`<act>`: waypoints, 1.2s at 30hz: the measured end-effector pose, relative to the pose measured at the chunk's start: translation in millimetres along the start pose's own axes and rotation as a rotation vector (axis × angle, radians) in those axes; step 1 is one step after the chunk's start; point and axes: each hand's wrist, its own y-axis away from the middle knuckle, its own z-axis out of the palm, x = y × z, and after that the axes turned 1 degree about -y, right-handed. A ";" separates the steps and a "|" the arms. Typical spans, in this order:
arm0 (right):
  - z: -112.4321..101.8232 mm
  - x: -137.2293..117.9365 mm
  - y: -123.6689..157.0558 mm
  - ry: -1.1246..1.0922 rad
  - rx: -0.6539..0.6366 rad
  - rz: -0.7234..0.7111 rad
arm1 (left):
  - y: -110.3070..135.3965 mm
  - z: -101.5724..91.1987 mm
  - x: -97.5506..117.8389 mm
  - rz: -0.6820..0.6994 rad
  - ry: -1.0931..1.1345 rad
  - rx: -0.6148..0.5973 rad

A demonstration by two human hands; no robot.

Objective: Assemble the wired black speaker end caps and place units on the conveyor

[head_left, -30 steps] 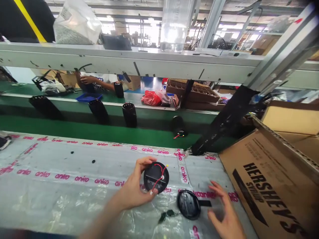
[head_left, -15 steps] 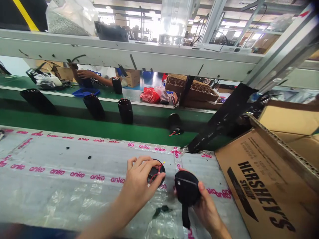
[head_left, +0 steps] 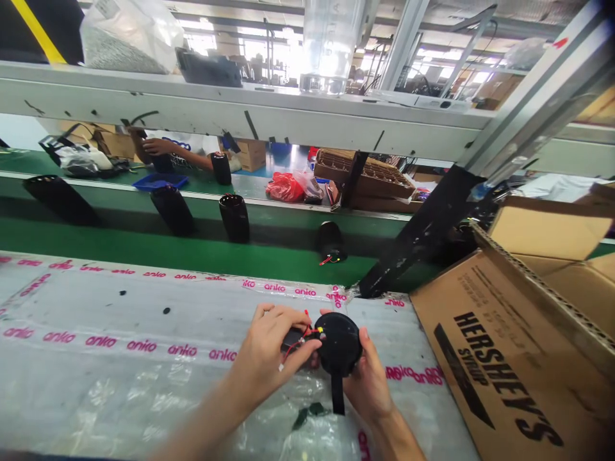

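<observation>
My left hand (head_left: 271,342) is closed on a black housing (head_left: 292,339), mostly hidden by my fingers. Thin red wires (head_left: 306,333) with a small yellow connector stick out of it near my thumb. In my right hand (head_left: 372,384) is a round black cap (head_left: 340,342), gripped at its rim, and a short black strap (head_left: 338,394) hangs from it. Both pieces are held close together over the plastic-covered bench (head_left: 168,397); the wire ends reach the cap's left edge. Whether they touch it I cannot tell.
A Hershey's cardboard box (head_left: 504,358) stands open at the right. Behind the bench, a green belt (head_left: 120,250) carries several black cylindrical housings (head_left: 234,218), one with wires (head_left: 331,243). A black-wrapped post (head_left: 418,230) rises at right. Across the belt a co-worker's arm (head_left: 192,157) shows.
My right hand has brought the cap leftward to my left hand, and its face has turned. The left hand has barely moved; its wires now lie beside the cap.
</observation>
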 end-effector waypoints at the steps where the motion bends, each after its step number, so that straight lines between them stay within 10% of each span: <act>1: -0.2 -0.9 0.4 0.009 0.004 0.002 | -0.7 -0.2 0.6 -0.026 0.024 0.007; 27: 14.3 -22.3 21.7 1.067 -0.034 -0.414 | -4.2 6.0 8.8 -0.018 0.081 0.017; 36: 16.9 -22.7 11.3 0.917 0.022 -0.283 | -5.8 -57.0 -4.2 0.058 0.134 -0.336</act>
